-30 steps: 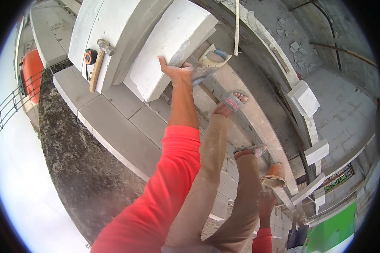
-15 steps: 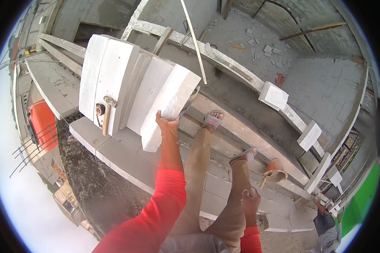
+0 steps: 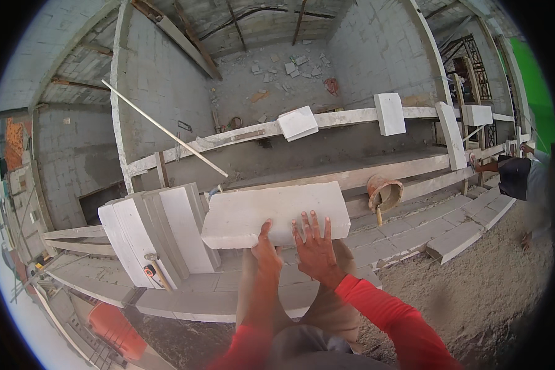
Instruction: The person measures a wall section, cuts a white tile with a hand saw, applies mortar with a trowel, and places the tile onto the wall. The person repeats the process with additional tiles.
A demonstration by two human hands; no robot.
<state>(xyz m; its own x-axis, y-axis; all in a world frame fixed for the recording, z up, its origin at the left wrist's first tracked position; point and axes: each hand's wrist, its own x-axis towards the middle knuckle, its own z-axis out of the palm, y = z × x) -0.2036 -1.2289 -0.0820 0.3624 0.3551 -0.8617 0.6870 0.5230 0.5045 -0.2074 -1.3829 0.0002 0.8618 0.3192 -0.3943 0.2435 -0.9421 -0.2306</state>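
A long white lightweight concrete block (image 3: 277,206) is held in front of me, over my legs. My left hand (image 3: 267,251) grips its near edge from below, left of the middle. My right hand (image 3: 316,248) lies against the block's near side with its fingers spread and stretched out. To the left stands a row of upright white blocks (image 3: 182,225). On that row rest a hammer (image 3: 158,270) with a wooden handle and a small orange-and-black tape measure (image 3: 149,270).
A mortar-stained bucket (image 3: 385,192) with a wooden-handled tool in it stands right of the block. Wooden planks (image 3: 407,172) run behind. More white blocks (image 3: 389,114) sit along the narrow wall top. A thin pole (image 3: 166,129) leans at left. Another person (image 3: 518,176) is at far right.
The near block has come away from the row at left and is now before me. My right hand has moved from my leg to the block. The view has turned right.
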